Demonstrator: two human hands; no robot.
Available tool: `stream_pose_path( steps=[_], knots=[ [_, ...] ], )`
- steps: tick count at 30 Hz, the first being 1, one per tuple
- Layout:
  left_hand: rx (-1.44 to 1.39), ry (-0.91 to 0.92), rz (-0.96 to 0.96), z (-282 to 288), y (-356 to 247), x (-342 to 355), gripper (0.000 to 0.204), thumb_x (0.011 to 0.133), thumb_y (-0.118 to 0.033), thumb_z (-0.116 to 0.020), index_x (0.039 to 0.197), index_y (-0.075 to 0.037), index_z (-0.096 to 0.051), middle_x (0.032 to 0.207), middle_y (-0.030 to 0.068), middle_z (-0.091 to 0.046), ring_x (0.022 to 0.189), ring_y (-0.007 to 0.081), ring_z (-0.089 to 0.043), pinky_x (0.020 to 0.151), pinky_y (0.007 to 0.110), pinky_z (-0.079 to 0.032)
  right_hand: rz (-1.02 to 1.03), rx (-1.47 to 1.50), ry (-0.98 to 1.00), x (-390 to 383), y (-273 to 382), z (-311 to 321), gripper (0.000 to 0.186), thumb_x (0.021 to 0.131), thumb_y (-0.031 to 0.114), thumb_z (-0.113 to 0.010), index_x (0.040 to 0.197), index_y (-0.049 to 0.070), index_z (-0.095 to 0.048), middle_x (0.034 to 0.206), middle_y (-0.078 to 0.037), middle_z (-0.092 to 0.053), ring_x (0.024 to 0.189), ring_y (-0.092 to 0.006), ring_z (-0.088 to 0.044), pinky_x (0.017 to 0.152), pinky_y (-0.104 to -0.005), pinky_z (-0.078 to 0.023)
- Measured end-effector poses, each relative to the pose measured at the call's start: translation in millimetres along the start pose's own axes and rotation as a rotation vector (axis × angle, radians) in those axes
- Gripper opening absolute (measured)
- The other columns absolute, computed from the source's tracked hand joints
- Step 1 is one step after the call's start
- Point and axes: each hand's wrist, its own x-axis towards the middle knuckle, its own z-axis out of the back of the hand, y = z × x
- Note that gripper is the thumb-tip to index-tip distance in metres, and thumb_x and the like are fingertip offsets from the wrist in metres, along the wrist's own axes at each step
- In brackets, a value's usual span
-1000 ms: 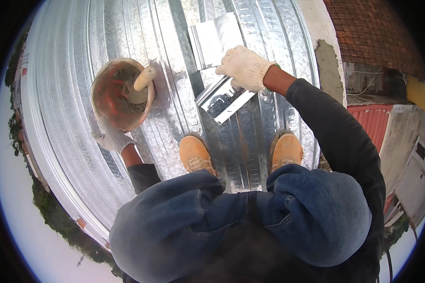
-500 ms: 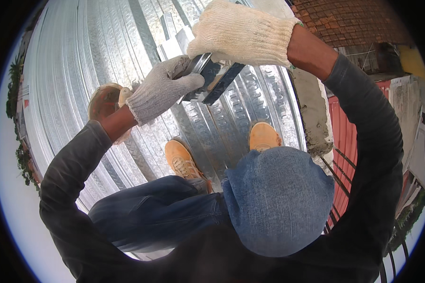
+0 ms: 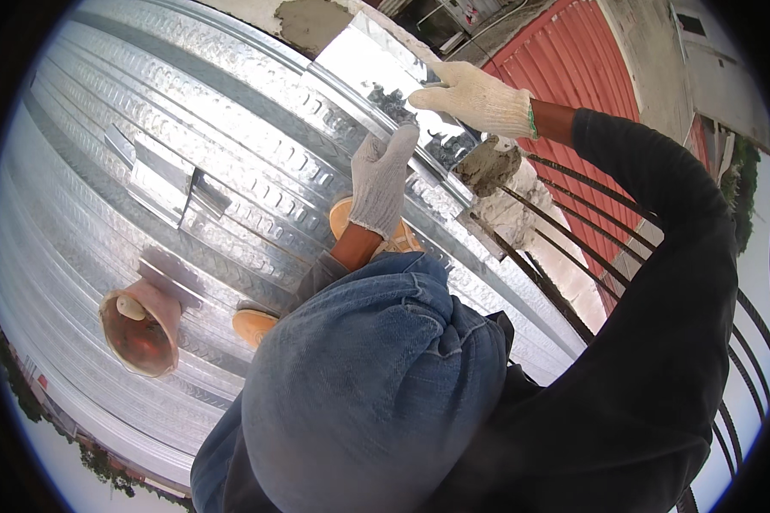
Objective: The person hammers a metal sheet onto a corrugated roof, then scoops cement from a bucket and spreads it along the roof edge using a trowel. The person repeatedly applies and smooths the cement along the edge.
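My right hand (image 3: 470, 101), in a cream knit glove, rests on a long shiny metal piece (image 3: 359, 60) at the roof edge, thumb and fingers apart. My left hand (image 3: 378, 179), in a grey glove, grips that piece's near edge, fingers curled and partly hidden. Grey wet mortar (image 3: 488, 171) lies at the piece's right end, beside several rebars (image 3: 530, 209). Separate smaller metal pieces (image 3: 158, 179) lie on the ribbed sheeting to the left.
A worn orange bucket (image 3: 158, 333) with a wooden handle (image 3: 131, 308) inside stands on the ribbed metal sheeting (image 3: 103, 239). A concrete ledge runs along the roof edge, with red corrugated sheet (image 3: 582, 77) beyond it. My shoes are beside and below my left hand.
I have turned toward the roof edge. The metal piece, earlier held raised in both hands, now lies along the edge. The bucket appears lower left, and my right hand's fingers have spread.
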Motion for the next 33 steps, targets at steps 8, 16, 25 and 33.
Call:
stream_pose_path(
  steps=[8,16,25,33],
  knots=[
    [1.289,0.006,-0.851,12,19,2,0.019,0.100,-0.022,-0.077,0.116,-0.012,-0.081,0.105,0.0034,-0.078,0.104,0.0235,-0.075,0.094,0.044,-0.057,-0.349,0.176,-0.002,-63,-113,-26,0.049,0.110,0.035,-0.071,0.140,-0.004,-0.070,0.119,-0.012,-0.078,0.103,-0.0163,-0.069,0.091,-0.0361,-0.055],
    [1.726,0.285,-1.157,3,20,39,0.011,0.101,-0.021,-0.070,0.105,-0.022,-0.080,0.113,0.0006,-0.076,0.113,0.0204,-0.070,0.109,0.044,-0.046,-0.362,-0.050,0.120,-52,-86,-24,0.044,0.109,0.037,-0.075,0.119,-0.006,-0.071,0.119,-0.020,-0.083,0.110,-0.0259,-0.078,0.096,-0.0399,-0.058],
    [1.995,0.426,-0.982,-22,4,53,0.014,0.097,-0.020,-0.072,0.101,-0.021,-0.086,0.111,0.0008,-0.080,0.112,0.0190,-0.073,0.107,0.042,-0.046,-0.240,-0.511,0.107,-44,-75,-14,0.049,0.101,0.049,-0.073,0.111,0.002,-0.079,0.110,-0.021,-0.083,0.110,-0.0411,-0.079,0.094,-0.0519,-0.060],
    [1.722,0.340,-1.113,-10,8,55,0.013,0.096,-0.020,-0.072,0.099,-0.018,-0.084,0.095,0.0023,-0.076,0.107,0.0222,-0.073,0.102,0.042,-0.049,-0.289,-0.153,0.232,-53,-69,9,0.048,0.107,0.045,-0.071,0.113,-0.003,-0.076,0.100,-0.026,-0.076,0.097,-0.0419,-0.075,0.089,-0.0524,-0.057]
  ],
)
